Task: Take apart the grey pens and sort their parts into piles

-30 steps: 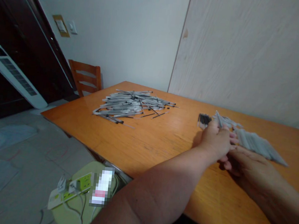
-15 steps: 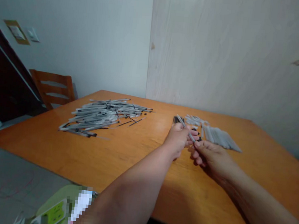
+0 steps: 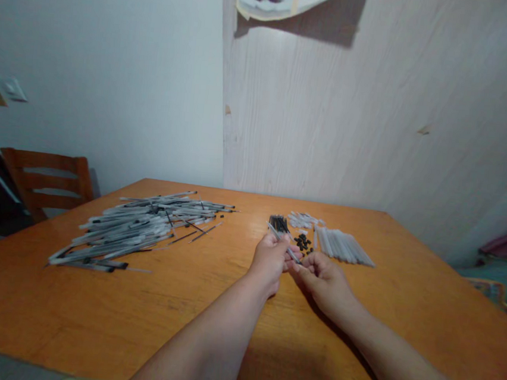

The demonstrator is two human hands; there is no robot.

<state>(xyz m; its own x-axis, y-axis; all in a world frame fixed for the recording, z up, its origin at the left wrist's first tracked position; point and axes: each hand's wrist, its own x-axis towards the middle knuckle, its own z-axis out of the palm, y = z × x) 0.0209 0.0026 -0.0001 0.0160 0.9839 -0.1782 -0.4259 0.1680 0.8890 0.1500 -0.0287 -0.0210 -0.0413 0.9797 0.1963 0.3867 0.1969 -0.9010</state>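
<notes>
A slim clear pen (image 3: 292,255) slants between my two hands above the table. My left hand (image 3: 268,264) is closed around its middle, and the far end sticks out past the fingers to the upper left. With thumb and fingertips, my right hand (image 3: 325,280) pinches the near end of the same pen; what exactly lies under those fingertips is hidden. Just beyond the hands lie small black plugs (image 3: 303,242) in a loose heap. Behind them are a bunch of thin black pieces (image 3: 279,222) and several small clear pieces (image 3: 303,220).
Clear pen barrels (image 3: 345,246) lie in a row to the right of the plugs. A big heap of pens (image 3: 138,224) with dark ends covers the left part of the wooden table (image 3: 170,313). A wooden chair (image 3: 50,181) stands at the far left, against the wall.
My view has tilted up and turned right, so a picture on the wall now shows. Both hands still hold the pen, in nearly the same pose.
</notes>
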